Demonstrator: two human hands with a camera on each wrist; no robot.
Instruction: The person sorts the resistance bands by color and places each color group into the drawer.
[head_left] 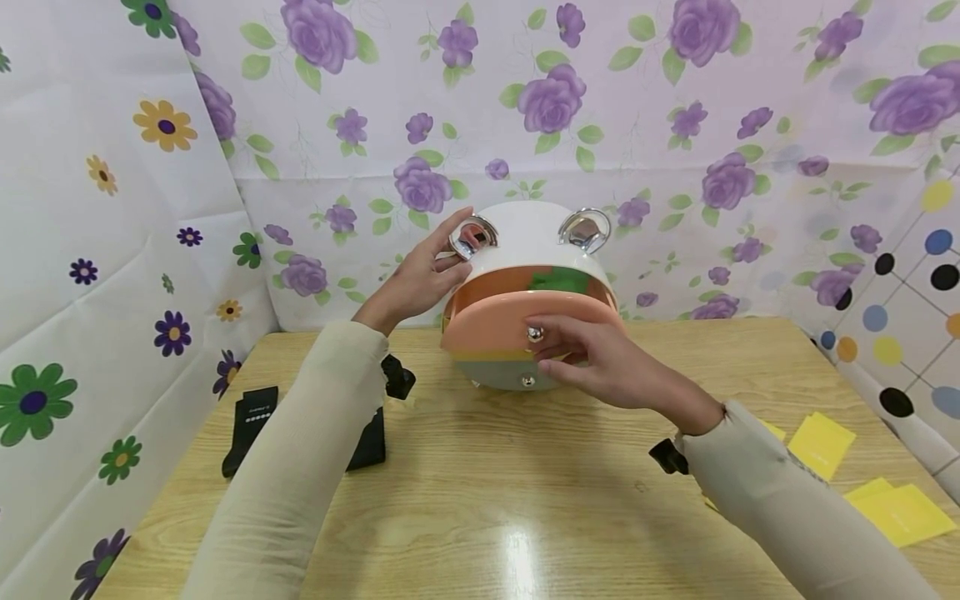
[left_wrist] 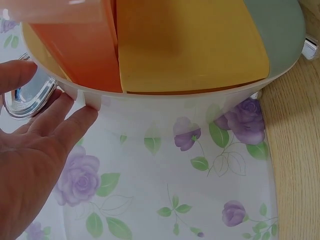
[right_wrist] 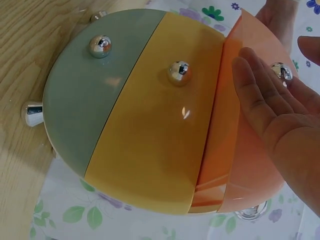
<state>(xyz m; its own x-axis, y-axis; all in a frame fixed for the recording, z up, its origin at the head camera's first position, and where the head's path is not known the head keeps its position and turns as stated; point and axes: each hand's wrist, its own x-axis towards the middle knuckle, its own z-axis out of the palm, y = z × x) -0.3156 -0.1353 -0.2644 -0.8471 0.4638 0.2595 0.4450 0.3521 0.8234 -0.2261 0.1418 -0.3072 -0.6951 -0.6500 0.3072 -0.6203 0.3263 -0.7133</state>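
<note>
A small white-shelled drawer cabinet (head_left: 517, 225) stands on the table against the backdrop, with chrome ring-shaped ears. Its salmon top drawer (head_left: 480, 321) is pulled out, with something green (head_left: 558, 279) inside. Below are a yellow drawer (right_wrist: 155, 115) and a grey-green drawer (right_wrist: 110, 80), each with a chrome knob. My left hand (head_left: 423, 275) rests at the left chrome ear (left_wrist: 30, 95), its fingertips touching the white side. Extended fingers of my right hand (head_left: 603, 354) touch the salmon front around its chrome knob (right_wrist: 281, 73); the thumb stands apart.
Black packages (head_left: 251, 425) lie on the left of the table, one partly behind my left sleeve. Several yellow packets (head_left: 821, 446) are on the right. Flower-printed sheets (head_left: 420, 92) hang behind and at the left.
</note>
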